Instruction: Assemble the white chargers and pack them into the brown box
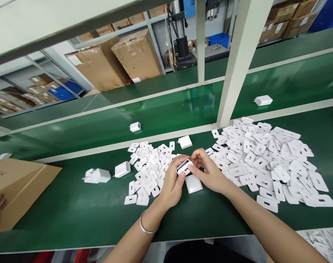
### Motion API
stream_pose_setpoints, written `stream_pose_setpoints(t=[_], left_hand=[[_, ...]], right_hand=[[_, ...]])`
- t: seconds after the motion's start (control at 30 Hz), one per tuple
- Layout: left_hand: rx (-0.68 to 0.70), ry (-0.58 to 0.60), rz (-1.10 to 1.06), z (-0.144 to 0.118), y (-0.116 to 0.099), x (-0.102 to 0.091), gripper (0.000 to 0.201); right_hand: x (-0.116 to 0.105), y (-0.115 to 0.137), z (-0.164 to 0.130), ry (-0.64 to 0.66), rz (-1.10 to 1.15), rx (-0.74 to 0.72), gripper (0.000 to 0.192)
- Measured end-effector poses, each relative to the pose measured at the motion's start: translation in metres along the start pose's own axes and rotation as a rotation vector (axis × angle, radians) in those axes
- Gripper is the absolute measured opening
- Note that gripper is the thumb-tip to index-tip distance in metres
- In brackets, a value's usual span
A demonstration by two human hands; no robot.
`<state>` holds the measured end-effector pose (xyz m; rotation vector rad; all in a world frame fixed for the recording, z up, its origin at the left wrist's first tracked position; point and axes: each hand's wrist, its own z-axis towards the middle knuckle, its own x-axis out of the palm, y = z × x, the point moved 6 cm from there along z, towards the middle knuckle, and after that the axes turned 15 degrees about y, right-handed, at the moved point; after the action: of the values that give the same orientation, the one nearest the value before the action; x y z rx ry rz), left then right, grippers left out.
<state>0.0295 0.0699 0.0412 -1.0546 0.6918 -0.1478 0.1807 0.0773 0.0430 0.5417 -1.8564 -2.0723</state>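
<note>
Hands (174, 179) (210, 171) pinch white charger (184, 167); no lettering legible on it.

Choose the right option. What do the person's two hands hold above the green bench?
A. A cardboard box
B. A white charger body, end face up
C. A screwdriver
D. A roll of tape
B: the left hand and right hand pinch a white charger body between them, beside piles of white plastic plates.
</note>
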Motion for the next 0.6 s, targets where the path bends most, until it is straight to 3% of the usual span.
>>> stream_pose_setpoints(t=[0.27, 0.6], left_hand=[[0.139, 0.014, -0.041, -0.001, -0.003, 0.003, 0.039], [0.179, 0.051, 0.006, -0.001, -0.004, 0.005, 0.043]], right_hand=[[0.013, -0.005, 0.001, 0.163, 0.094, 0.046, 0.036], [0.012, -0.006, 0.001, 0.148, 0.072, 0.049, 0.046]])
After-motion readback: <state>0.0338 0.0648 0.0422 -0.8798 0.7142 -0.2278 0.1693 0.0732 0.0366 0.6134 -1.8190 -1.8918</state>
